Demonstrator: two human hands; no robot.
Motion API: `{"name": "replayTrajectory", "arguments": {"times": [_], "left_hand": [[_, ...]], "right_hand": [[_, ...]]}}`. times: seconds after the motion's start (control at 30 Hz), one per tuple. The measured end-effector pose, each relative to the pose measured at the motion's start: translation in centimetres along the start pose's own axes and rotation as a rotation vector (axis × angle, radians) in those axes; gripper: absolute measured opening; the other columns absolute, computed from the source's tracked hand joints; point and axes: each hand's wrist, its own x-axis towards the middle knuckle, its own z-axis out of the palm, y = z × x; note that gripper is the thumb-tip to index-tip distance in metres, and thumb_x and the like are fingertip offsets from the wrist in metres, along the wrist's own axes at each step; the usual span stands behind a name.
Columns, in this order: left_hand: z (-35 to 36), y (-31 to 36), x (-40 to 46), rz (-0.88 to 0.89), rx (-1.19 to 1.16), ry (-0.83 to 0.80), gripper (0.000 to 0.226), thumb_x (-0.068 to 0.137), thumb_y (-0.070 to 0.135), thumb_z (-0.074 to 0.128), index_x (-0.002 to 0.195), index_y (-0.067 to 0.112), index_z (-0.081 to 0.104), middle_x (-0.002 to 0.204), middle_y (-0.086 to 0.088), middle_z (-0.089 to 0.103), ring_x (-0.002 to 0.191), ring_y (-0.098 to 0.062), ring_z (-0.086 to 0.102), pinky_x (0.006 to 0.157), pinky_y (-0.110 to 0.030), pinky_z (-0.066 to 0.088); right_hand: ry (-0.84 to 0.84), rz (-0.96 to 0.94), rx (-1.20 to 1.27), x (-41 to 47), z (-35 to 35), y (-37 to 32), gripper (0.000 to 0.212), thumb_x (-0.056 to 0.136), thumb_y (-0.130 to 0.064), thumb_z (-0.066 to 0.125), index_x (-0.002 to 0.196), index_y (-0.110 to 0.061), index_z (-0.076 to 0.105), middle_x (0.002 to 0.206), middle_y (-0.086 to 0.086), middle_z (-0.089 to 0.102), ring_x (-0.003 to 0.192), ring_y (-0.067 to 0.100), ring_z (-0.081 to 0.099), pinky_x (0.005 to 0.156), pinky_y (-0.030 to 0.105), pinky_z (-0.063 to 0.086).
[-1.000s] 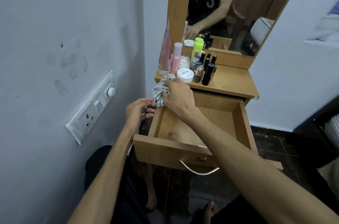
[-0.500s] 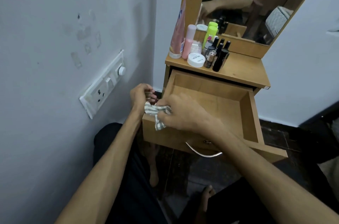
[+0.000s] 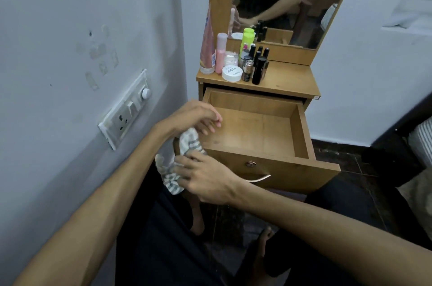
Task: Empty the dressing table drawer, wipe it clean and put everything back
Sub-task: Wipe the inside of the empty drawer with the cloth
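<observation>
The dressing table (image 3: 287, 82) is being seen from above, set against the wall (image 3: 70, 28) on the left, with its mirror (image 3: 280, 0) rising from the back edge of the top. The drawer (image 3: 301, 131) is being held pulled out below the front edge of the top, and bare wooden floor is being shown inside it. A metal handle (image 3: 261, 178) and a small lock (image 3: 250, 164) are being carried on the drawer's front panel.

A striped cloth (image 3: 187, 143) is being held at the drawer's front left corner, partly over the left wall and partly hanging down outside the front panel (its lower end is bunched below the corner). The cloth is being pinched at its lower part by the right hand (image 3: 208, 180), the thumb and fingers curled onto the fabric. The left hand (image 3: 194, 115) is being held just above the cloth at the drawer's left wall, fingers loosely bent; whether the cloth is being gripped by it cannot be told.

Toiletries are being kept in a cluster at the back left corner of the top: a pink tube (image 3: 207, 51), a pink bottle (image 3: 221, 53), a green bottle (image 3: 247, 38), a white round jar (image 3: 231, 73) nearest the front edge, and several black bottles (image 3: 259, 70) just beside it. A switch plate (image 3: 126, 110) is being carried by the wall.
</observation>
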Motion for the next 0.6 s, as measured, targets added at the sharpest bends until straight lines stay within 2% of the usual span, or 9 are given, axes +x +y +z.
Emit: {"name": "replayTrajectory", "arguments": {"times": [0.07, 0.1, 0.17, 0.23, 0.37, 0.5, 0.6], "left_hand": [[1.5, 0.0, -0.1, -0.046, 0.138, -0.110, 0.018, 0.098, 0.014, 0.063, 0.096, 0.004, 0.078, 0.094, -0.010, 0.079, 0.083, -0.020, 0.074, 0.069, -0.025, 0.056], [2.1, -0.1, -0.1, -0.060, 0.207, -0.134, 0.020, 0.097, 0.018, 0.064, 0.094, 0.004, 0.078, 0.090, -0.006, 0.080, 0.081, -0.015, 0.073, 0.072, -0.024, 0.054], [2.9, -0.4, -0.2, -0.064, 0.292, -0.112, 0.029, 0.094, 0.025, 0.067, 0.088, 0.000, 0.078, 0.081, 0.000, 0.078, 0.074, -0.010, 0.070, 0.075, -0.026, 0.051], [3.2, -0.4, -0.3, -0.072, 0.294, -0.076, 0.036, 0.096, 0.031, 0.063, 0.081, 0.004, 0.080, 0.079, -0.003, 0.078, 0.074, -0.012, 0.068, 0.078, -0.030, 0.052], [3.4, 0.0, -0.7, -0.095, 0.236, -0.051, 0.042, 0.101, 0.030, 0.057, 0.071, 0.010, 0.079, 0.072, -0.004, 0.074, 0.065, -0.007, 0.064, 0.075, -0.026, 0.048], [4.2, 0.3, -0.7, -0.134, 0.271, -0.033, 0.046, 0.101, 0.031, 0.056, 0.063, 0.014, 0.076, 0.068, -0.002, 0.073, 0.061, -0.006, 0.064, 0.073, -0.025, 0.047], [4.5, 0.5, -0.8, -0.162, 0.290, -0.012, 0.049, 0.101, 0.031, 0.055, 0.060, 0.014, 0.076, 0.069, -0.001, 0.075, 0.060, -0.005, 0.064, 0.075, -0.026, 0.047]], "right_hand": [[-0.130, -0.017, -0.089, -0.1, 0.7, -0.2, 0.043, 0.086, -0.018, 0.032, 0.099, -0.016, 0.073, 0.120, 0.007, 0.069, 0.129, 0.031, 0.052, 0.108, 0.041, 0.031], [-0.197, -0.008, -0.123, -0.2, 0.9, -0.4, 0.043, 0.088, -0.020, 0.034, 0.102, -0.018, 0.075, 0.122, 0.005, 0.069, 0.129, 0.029, 0.051, 0.108, 0.040, 0.031], [-0.263, 0.013, -0.138, -0.9, 1.2, -0.9, 0.031, 0.092, -0.027, 0.048, 0.103, -0.024, 0.077, 0.123, 0.002, 0.069, 0.128, 0.027, 0.049, 0.109, 0.039, 0.031], [-0.272, 0.047, -0.131, -2.2, 1.6, -1.0, 0.025, 0.090, -0.033, 0.057, 0.100, -0.025, 0.079, 0.121, 0.001, 0.068, 0.126, 0.026, 0.049, 0.108, 0.039, 0.032], [-0.168, 0.143, -0.112, -5.9, 2.0, -0.3, 0.022, 0.081, -0.028, 0.060, 0.088, -0.021, 0.079, 0.112, 0.003, 0.069, 0.117, 0.024, 0.054, 0.096, 0.040, 0.032], [-0.012, 0.265, -0.134, -9.6, 1.7, 0.1, 0.035, 0.079, -0.020, 0.041, 0.091, -0.013, 0.073, 0.120, 0.010, 0.063, 0.115, 0.027, 0.048, 0.087, 0.042, 0.041], [0.058, 0.358, -0.100, -12.8, 0.9, 0.6, 0.035, 0.079, -0.021, 0.043, 0.095, -0.010, 0.073, 0.126, 0.014, 0.060, 0.114, 0.029, 0.049, 0.082, 0.045, 0.048]]}}
